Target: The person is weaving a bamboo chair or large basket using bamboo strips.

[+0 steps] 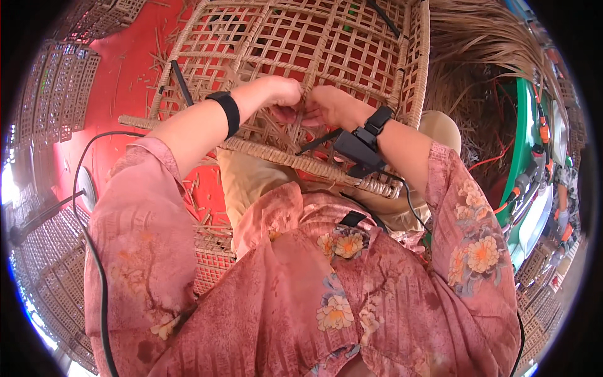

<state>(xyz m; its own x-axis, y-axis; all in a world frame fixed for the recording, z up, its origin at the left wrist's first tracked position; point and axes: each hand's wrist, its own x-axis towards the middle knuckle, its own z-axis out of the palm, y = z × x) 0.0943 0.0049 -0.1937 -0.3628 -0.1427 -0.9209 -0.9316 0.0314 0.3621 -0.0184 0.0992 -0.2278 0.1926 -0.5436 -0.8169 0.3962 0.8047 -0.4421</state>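
Note:
A large basket [260, 149] of woven straw-coloured strands rests on my lap. Its open lattice has twisted ribs and a thick braided edge toward me. Both hands meet over the near middle of the lattice. My left hand [286, 97] is closed, its curled fingers at a straw strand [294, 133] beside a rib. Close against it, my right hand [328, 105] is bent inward, thumb and fingers pinching at the same spot. The exact grip is partly hidden by the fingers. Dark straps [181, 83] lie across the basket's side and corners.
Loose straw bits [198, 188] litter the red floor [116, 81] at left. A bundle of long dry fibres [483, 38] lies at far right, near a green-edged surface [520, 163] with cables and tools. Woven baskets [59, 88] stand along the left. A black cable [85, 213] runs beside my left arm.

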